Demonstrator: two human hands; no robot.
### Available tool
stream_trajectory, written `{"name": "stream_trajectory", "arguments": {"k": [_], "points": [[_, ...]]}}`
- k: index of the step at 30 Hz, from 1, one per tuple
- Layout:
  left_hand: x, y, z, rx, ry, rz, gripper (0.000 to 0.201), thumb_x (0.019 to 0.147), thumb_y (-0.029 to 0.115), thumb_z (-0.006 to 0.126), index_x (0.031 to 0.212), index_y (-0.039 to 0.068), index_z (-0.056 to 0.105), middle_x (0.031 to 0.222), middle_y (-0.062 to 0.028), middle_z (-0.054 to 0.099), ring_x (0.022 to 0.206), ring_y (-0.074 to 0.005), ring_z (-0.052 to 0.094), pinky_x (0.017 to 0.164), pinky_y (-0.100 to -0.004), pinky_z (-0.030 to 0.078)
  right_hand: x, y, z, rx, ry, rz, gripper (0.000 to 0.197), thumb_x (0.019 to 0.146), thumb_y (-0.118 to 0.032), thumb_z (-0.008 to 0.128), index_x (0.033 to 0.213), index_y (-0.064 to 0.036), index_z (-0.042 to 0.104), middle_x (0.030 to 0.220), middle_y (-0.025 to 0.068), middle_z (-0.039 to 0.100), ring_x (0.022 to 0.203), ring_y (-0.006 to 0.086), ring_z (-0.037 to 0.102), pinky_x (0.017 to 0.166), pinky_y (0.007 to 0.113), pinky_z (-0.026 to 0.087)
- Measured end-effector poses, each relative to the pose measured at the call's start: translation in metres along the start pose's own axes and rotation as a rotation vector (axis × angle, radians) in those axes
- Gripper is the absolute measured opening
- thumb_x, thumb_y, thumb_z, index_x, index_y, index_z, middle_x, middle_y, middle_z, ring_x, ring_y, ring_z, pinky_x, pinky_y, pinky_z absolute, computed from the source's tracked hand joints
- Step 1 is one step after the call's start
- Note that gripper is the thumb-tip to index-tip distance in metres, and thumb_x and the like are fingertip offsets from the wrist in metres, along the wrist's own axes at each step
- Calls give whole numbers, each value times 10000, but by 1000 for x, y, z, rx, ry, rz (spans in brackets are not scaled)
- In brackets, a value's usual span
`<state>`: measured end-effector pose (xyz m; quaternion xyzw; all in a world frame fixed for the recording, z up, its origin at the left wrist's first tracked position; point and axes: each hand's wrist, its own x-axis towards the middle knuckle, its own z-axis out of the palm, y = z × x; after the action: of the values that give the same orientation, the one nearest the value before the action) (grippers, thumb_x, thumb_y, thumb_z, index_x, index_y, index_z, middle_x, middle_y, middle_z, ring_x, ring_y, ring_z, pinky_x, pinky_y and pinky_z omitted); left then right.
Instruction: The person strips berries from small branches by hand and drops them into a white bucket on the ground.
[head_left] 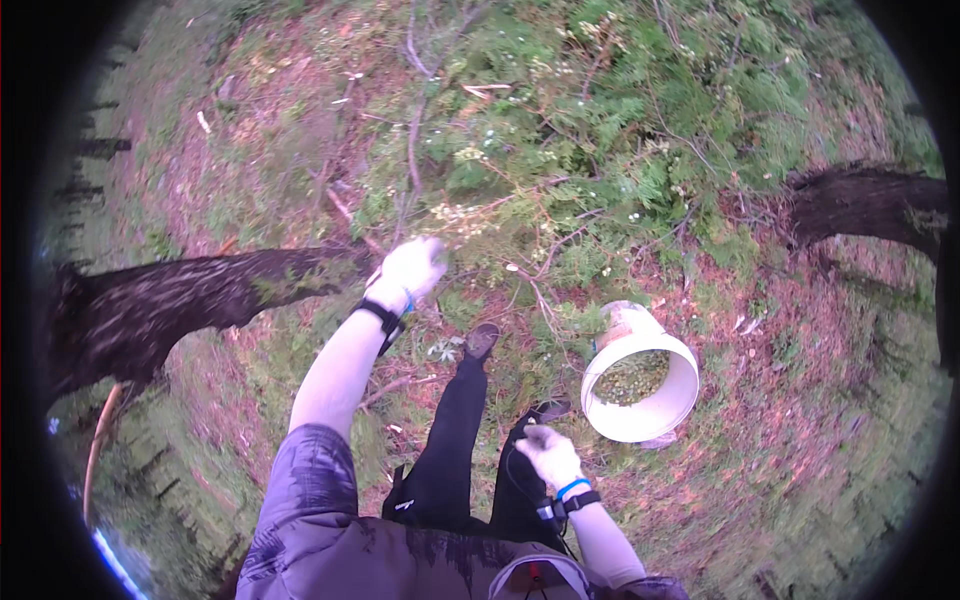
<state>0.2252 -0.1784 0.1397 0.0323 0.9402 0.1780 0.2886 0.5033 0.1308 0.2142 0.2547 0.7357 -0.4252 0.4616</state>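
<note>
Closest to us is our dark shirt (400,560), with black trousers (450,430) below it. Our left hand (410,268) reaches out to the pale-tipped twigs (480,215), its fingers bent; we cannot tell whether they grip any. Our right hand (552,455) hangs near our right shoe (550,410), fingers curled inward, and we cannot tell whether something sits in them. Each wrist wears a black band. Right of our legs we see a white bucket (650,418), mouth toward us, with small green pieces (632,378) inside. Ahead of us, leafy green branches (650,185) spread over reddish ground. One dark trunk (200,295) lies to our left, ending near our left forearm; another trunk (865,205) shows far right.
</note>
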Motion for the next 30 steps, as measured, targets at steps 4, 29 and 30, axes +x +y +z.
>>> {"name": "stream_trajectory", "arguments": {"k": [4, 29, 30], "points": [[160, 73, 34, 80, 53, 131, 510, 855, 366, 640, 1261, 67, 567, 1159, -194, 656, 1103, -383, 622, 958, -463, 494, 11, 65, 52, 262, 41, 95, 429, 866, -265, 765, 1211, -27, 672, 1098, 125, 737, 980, 197, 712, 900, 307, 543], [-110, 138, 52, -566, 188, 215, 218, 932, 77, 608, 1120, -21, 658, 927, -125, 701, 819, -177, 661, 749, -306, 531, 21, 46, -17, 993, 152, -105, 409, 905, -145, 739, 1259, 20, 617, 1120, 88, 705, 991, 160, 676, 916, 293, 541], [-125, 141, 74, -636, 183, 260, 230, 925, 66, 611, 1134, -19, 656, 942, -117, 701, 830, -171, 656, 753, -305, 530, 21, 43, -33, 1130, 188, -161, 385, 919, -123, 714, 1260, 26, 614, 1129, 89, 697, 994, 162, 667, 920, 294, 534]]}}
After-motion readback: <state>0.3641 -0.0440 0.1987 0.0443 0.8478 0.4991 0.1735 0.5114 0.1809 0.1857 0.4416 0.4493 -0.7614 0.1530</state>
